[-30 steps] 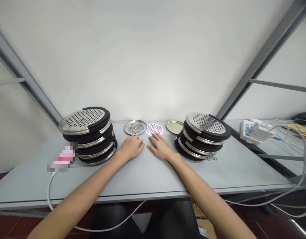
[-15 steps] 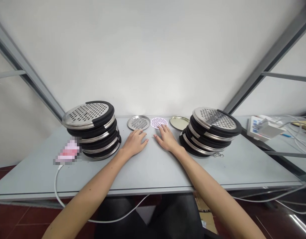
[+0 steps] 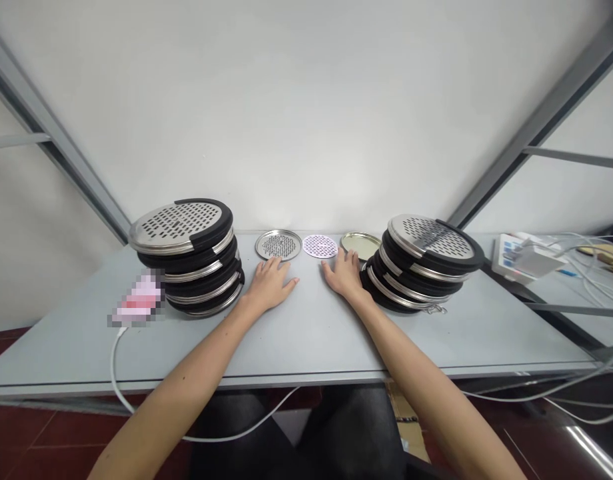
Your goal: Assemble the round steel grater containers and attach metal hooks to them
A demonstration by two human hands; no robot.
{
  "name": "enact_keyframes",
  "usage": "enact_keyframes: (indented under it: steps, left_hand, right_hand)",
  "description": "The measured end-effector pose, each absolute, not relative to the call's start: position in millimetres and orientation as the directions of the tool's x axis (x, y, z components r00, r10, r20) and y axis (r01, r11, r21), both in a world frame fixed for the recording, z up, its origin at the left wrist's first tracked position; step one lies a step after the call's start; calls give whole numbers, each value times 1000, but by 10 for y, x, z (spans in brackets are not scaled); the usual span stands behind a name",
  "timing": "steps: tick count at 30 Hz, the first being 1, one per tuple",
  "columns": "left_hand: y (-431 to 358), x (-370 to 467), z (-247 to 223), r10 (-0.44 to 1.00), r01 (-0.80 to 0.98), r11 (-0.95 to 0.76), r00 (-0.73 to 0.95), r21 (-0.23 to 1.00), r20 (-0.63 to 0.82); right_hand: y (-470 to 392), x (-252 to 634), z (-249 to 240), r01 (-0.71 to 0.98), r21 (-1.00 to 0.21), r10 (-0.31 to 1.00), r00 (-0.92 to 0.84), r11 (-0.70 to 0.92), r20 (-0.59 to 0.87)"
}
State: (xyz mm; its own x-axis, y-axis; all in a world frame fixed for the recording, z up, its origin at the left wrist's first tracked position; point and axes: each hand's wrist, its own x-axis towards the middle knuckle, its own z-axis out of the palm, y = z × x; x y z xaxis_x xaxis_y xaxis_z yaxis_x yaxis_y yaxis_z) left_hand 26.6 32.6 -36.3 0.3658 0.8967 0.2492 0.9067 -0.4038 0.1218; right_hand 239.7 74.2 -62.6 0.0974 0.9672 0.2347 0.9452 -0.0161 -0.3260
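My left hand (image 3: 269, 283) rests palm down on the grey table, its fingers apart and empty. Its fingertips are at the near edge of a silver round plate (image 3: 278, 246) with many slots. My right hand (image 3: 344, 273) also lies palm down with spread fingers. Those fingertips are at the near left edge of a shallow gold-toned round lid (image 3: 360, 245) and cover a little of it. Between the two lies a thin white slotted disc (image 3: 320, 246), with neither hand on it.
Stacks of slotted metal discs with black rims stand on the left (image 3: 184, 227) and right (image 3: 431, 239). A pixelated pink object (image 3: 138, 300) with a white cable (image 3: 113, 363) lies at left. A power strip (image 3: 511, 257) and cables are at far right, beyond the grey frame.
My right hand has shifted right, from the edge of the white slotted disc to the gold-toned lid. My left hand stays almost where it was.
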Motion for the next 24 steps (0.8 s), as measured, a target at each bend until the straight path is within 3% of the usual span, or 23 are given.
enact_keyframes:
  steps: [12,24]
  left_hand:
    - [302,289,-374,890,904,-412,372,115,265]
    - [296,287,-348,910,937,-329,283,113,303]
  right_hand:
    - [749,2431,-637,948,-313,957,37,57,287]
    - [813,2455,-720,782,-472,893,-230,406,387]
